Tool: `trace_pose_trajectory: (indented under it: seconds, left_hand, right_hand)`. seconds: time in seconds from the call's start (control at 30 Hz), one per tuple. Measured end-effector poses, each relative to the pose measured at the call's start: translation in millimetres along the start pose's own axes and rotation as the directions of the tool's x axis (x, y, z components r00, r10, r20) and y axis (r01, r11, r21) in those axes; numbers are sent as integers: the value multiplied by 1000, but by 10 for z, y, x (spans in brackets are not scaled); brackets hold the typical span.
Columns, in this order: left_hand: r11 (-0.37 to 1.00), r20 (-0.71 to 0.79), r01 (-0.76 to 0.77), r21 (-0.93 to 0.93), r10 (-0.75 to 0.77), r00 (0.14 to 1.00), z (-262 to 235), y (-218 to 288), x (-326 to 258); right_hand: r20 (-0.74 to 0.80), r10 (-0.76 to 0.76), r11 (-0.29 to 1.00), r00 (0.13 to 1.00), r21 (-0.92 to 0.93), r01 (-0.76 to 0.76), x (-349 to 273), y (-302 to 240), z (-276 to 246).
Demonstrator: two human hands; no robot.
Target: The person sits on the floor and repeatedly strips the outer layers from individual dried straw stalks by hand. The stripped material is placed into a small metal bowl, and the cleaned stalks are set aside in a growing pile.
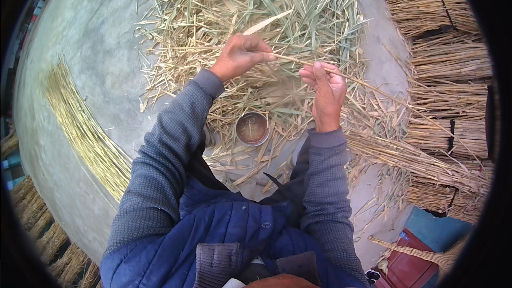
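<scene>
A thin, dry reed stalk (291,58) slants across in front of me, its long end running off to the right. My left hand (241,56) pinches it near its left end, thumb and fingers closed. Farther along, my right hand (327,94) has the same stalk between thumb and fingertips, palm turned up. Beneath both hands spreads a large heap of stripped leaves and husks (213,18), pale yellow and green. A small round metal bowl (252,144) stands between my legs, with brownish contents and small pale bits in it.
On the left floor lies a sheaf of yellow-green stalks (85,122). Loose unstripped stalks (416,157) lie beside my right arm. Tied reed bundles (448,64) line the right edge, above a dark red flat object (408,261). More bundles (56,245) stand at the lower left.
</scene>
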State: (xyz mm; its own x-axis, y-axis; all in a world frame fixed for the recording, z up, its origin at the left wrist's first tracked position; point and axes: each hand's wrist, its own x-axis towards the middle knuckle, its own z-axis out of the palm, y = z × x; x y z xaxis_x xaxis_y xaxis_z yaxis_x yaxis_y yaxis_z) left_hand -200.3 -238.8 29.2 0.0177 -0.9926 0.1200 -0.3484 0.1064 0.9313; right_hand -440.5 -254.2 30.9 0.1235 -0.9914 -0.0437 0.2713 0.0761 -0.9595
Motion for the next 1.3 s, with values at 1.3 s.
trace_pose_trajectory:
  seconds: [1.3]
  left_hand:
    - [985,-137,92,144,-72,988,-186,61,165]
  right_hand:
    - [22,108,994,994,-1,-108,-42,126,98]
